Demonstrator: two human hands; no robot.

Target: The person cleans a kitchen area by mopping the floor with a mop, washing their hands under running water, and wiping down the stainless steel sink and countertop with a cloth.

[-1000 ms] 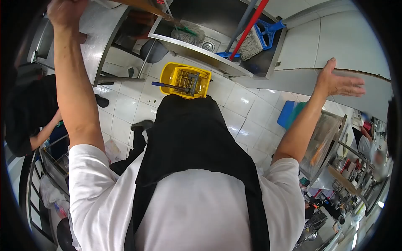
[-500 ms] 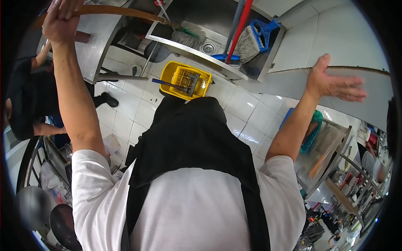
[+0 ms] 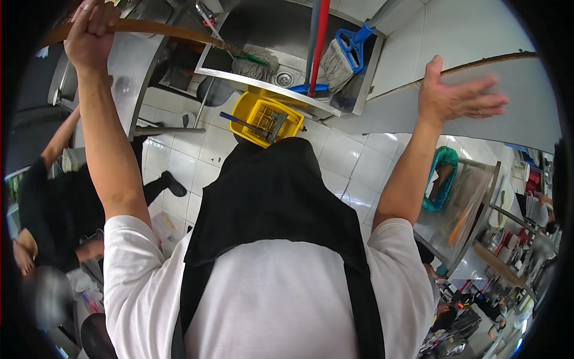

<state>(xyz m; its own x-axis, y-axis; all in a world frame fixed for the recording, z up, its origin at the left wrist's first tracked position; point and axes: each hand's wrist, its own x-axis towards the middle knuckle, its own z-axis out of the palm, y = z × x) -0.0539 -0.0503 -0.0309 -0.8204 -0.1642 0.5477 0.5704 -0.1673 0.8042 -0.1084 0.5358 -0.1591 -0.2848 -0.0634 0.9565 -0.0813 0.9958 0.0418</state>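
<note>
My left hand (image 3: 91, 36), raised at the upper left, is closed around a long wooden mop handle (image 3: 161, 30). The handle runs right to a grey string mop head (image 3: 257, 64) with a green clamp, which lies in a steel sink (image 3: 287, 42). On the right my right hand (image 3: 457, 96) is raised with its fingers spread, holding nothing, in front of a white tiled ledge (image 3: 478, 78). Its fingers are slightly blurred. A second mop (image 3: 341, 69) with a blue clamp and a red pole (image 3: 318, 48) stand in the sink.
A yellow mop bucket (image 3: 242, 110) with a wringer is on the tiled floor just ahead of me. At the left a person in black (image 3: 66, 203) is beside a steel counter (image 3: 128, 72). A bin with a green liner (image 3: 441, 179) is at the right, near a plastic-covered rack (image 3: 457, 209).
The view has shifted, and the sink and ledge appear further left. The person in black has moved and bent differently. My left hand still grips the handle; my right hand remains spread.
</note>
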